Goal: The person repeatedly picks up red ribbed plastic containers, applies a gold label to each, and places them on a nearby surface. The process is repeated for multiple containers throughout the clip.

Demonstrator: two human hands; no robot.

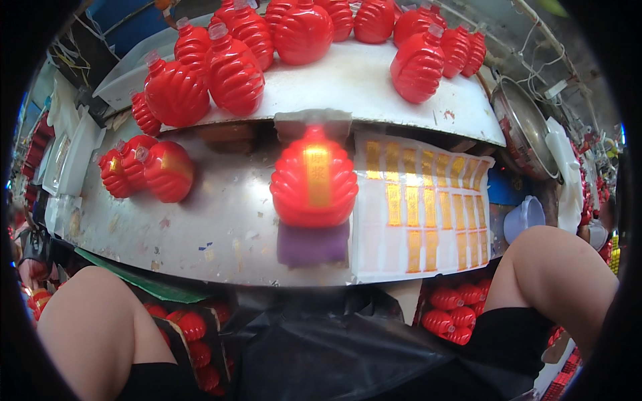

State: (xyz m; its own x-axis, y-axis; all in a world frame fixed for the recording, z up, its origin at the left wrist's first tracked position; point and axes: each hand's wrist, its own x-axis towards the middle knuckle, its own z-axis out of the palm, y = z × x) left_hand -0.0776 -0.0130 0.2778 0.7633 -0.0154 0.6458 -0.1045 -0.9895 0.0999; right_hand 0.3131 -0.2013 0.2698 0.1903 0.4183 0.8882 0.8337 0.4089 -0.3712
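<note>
At bench front edge | red lantern (314,179) on purple pad (313,244) | hands out of view

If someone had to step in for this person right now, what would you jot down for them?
Hands: neither the left nor the right is in the picture; only the knees show at the lower edge.
On the bench: one red lantern shell with a gold strip already on it sits on a purple pad. Beside it on the right lies the sheet of gold stickers, several slots already bare.
Done: three labelled shells lie to the left.
Left: a pile of plain red shells waits on the upper shelf.
</note>
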